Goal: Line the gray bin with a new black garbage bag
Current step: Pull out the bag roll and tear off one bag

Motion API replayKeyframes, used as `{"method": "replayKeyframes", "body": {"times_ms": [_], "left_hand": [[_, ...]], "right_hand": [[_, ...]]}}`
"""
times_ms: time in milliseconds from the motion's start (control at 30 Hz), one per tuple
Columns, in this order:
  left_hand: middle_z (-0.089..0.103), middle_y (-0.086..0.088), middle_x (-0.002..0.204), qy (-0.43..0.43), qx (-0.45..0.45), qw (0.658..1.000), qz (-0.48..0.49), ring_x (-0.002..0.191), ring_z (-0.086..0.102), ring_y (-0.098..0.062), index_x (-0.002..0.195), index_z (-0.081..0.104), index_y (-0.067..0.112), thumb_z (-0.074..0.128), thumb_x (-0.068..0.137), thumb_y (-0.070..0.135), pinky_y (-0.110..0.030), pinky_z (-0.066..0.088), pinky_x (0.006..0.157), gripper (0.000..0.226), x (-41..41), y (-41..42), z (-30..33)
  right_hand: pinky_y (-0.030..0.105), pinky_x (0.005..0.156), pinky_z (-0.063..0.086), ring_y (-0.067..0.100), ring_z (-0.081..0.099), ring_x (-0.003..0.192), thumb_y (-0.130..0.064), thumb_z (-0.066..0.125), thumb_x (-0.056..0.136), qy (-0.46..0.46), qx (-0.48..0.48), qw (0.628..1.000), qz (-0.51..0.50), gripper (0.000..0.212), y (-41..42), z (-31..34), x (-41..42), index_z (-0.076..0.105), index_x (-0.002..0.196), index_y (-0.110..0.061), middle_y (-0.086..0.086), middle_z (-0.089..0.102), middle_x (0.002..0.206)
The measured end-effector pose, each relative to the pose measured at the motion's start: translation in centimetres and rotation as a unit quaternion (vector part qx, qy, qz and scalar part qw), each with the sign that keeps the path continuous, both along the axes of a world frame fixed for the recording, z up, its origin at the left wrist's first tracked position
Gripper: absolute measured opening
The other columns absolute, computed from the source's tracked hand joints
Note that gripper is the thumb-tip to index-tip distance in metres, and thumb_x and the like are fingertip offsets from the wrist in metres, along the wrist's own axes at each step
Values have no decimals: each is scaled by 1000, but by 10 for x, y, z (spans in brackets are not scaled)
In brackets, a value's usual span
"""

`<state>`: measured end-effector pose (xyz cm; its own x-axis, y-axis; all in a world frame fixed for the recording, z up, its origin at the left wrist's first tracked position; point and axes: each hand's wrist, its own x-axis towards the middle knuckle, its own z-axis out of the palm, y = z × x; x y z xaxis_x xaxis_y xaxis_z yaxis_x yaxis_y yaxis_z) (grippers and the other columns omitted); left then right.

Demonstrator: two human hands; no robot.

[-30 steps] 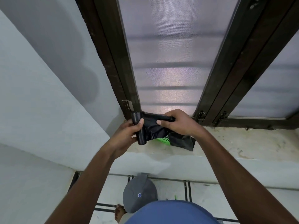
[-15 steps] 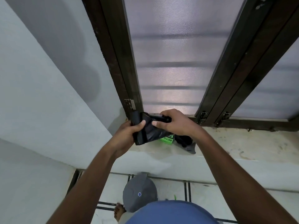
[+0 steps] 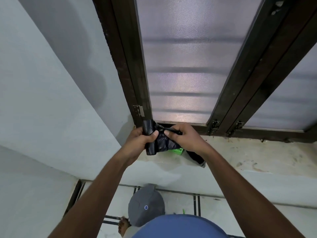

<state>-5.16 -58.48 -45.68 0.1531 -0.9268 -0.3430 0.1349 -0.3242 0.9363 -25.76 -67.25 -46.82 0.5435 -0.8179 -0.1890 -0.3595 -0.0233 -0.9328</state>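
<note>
A roll of black garbage bags [image 3: 149, 139] is held upright in front of the window, above the ledge. My left hand [image 3: 139, 143] grips the roll around its middle. My right hand [image 3: 183, 136] pinches the loose end of the outer black bag [image 3: 163, 141], which is crumpled between the two hands. The gray bin [image 3: 145, 206], with its domed lid on, stands on the floor below, partly hidden by my blue shirt.
A green-labelled wrapper [image 3: 177, 151] and a dark piece of packaging [image 3: 197, 158] lie on the stained window ledge [image 3: 248, 157]. Dark wooden window frames [image 3: 132, 66] with frosted panes rise behind. White walls close in on the left. A bare foot [image 3: 123, 225] shows beside the bin.
Both hands have lifted the roll slightly and drawn closer together. The loose bag end is more bunched, and more of the dark packaging on the ledge is uncovered.
</note>
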Motion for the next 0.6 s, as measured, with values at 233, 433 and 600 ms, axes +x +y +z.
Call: {"method": "replayKeyframes", "body": {"times_ms": [233,433,600], "left_hand": [[81,-11,121,-5,2,1000,9,118,75,-31,123,76,8,70,102,6,-46,56,109,21,-8,-6,-6],[77,-16,114,34,-1,999,5,103,73,-33,125,73,-2,64,103,0,-40,64,91,24,3,-1,0],[76,-14,130,63,2,998,19,127,71,-37,134,71,6,72,101,12,-48,56,109,34,-2,-4,-5]], "right_hand": [[30,67,53,10,69,69,-26,76,103,61,-117,990,-45,17,0,-17,10,86,90,-21,-1,79,76],[43,89,57,30,70,103,-32,71,105,193,-200,953,-117,18,-39,-26,-16,85,114,-22,4,75,105],[48,104,26,32,44,117,-53,70,102,325,-401,847,-131,24,-48,-31,-30,84,115,-40,6,48,121]]}}
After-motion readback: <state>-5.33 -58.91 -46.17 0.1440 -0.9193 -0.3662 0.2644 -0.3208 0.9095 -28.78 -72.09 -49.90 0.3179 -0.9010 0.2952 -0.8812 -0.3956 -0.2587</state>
